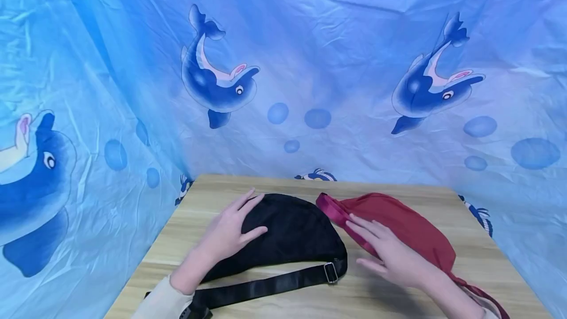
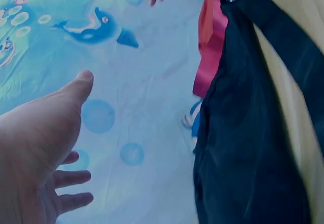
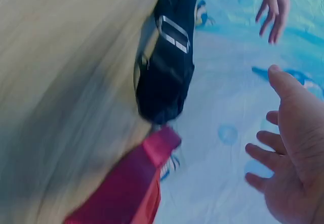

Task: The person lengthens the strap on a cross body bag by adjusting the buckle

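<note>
Blue cloth [image 1: 301, 53] hangs at the back and down the sides, with big smiling dolphins [image 1: 199, 82] and round bubbles printed on it. In front of it is a light brown wooden table [image 1: 177, 230].

On the table lie two waist bags, side by side. One is a black waist bag [image 1: 292, 230], in the middle, with its round edge facing the back cloth. Just to the right of it is a red waist bag [image 1: 398, 220], set at a slant.

Both hands are up in the air. The left hand [image 1: 228, 230] is wide open over the left part of the black bag, with its thumb held apart, and it has hold of nothing. The right hand [image 1: 390, 250] is open too, over the left side of the red bag, and it is not holding anything. The wrist views show both hands apart from the bags.

A black strap [image 1: 266, 287] lies along the near side of the black bag. A shiny pinkish-red strap [image 1: 332, 209] runs down the left edge of the red bag. Smallest is a silver metal buckle [image 1: 330, 272], at the right end of the black strap.
</note>
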Available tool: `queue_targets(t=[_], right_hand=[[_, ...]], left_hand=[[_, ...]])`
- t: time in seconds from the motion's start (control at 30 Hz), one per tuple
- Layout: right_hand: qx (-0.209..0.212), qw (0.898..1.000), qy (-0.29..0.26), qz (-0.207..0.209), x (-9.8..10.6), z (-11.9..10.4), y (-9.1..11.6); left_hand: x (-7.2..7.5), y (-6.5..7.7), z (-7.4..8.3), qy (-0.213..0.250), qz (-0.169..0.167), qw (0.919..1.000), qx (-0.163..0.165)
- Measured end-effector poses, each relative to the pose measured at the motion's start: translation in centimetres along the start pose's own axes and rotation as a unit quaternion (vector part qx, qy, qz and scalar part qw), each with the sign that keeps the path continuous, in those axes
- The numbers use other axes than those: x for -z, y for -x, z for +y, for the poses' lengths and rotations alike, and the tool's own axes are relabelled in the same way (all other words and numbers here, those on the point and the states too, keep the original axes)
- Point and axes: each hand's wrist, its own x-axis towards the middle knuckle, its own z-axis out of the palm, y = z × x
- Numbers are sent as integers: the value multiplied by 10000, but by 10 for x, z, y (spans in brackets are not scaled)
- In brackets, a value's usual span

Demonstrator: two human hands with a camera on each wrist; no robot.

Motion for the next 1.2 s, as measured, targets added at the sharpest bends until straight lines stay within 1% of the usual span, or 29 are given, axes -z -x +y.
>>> queue_targets(t=[0.1, 0.17, 0.2, 0.27, 0.33, 0.43, 0.53, 0.63, 0.73, 0.77, 0.87, 0.93, 1.07, 1.13, 1.2], right_hand=[[474, 9985, 35, 272, -9, -8, -11], [765, 9963, 50, 385, -16, -13, -17], [833, 9958, 27, 367, -19, -16, -20], [913, 9957, -32, 184, -25, -19, -23], [970, 9952, -56, -86, -31, -22, -24], [1007, 9934, -163, -523, -42, -25, -23], [1044, 9907, -234, -844, -52, -27, -20], [1184, 9877, -14, -1024, -60, -27, -18], [1332, 9850, 302, -1055, -67, -27, -17], [1360, 9845, 367, -1043, -70, -27, -17], [1328, 9856, 327, -993, -74, -27, -18], [1368, 9862, 326, -868, -76, -27, -19], [1568, 9854, 438, -490, -80, -28, -22], [1594, 9858, 463, -262, -80, -29, -23], [1489, 9885, 243, -50, -77, -30, -24]], left_hand=[[-7, -1, 10, 337, 45, 9994, -9], [-13, -4, 18, 465, -30, 9989, -43], [-16, -5, 22, 545, -96, 9984, -70], [-24, -10, 31, 679, -190, 9973, -189], [-31, -12, 38, 798, -312, 9959, -291], [-42, -12, 48, 949, -553, 9932, -399], [-53, -9, 53, 1051, -846, 9900, -421], [-62, -6, 56, 1104, -1020, 9878, -413], [-69, -5, 56, 1115, -1111, 9866, -438], [-71, -4, 57, 1114, -1146, 9861, -450], [-74, -4, 58, 1105, -1291, 9845, -435], [-75, -4, 59, 1128, -1389, 9830, -403], [-78, -4, 60, 1068, -1480, 9821, -457], [-79, -3, 61, 1005, -1455, 9829, -505], [-79, -4, 64, 1000, -1376, 9838, -569]])
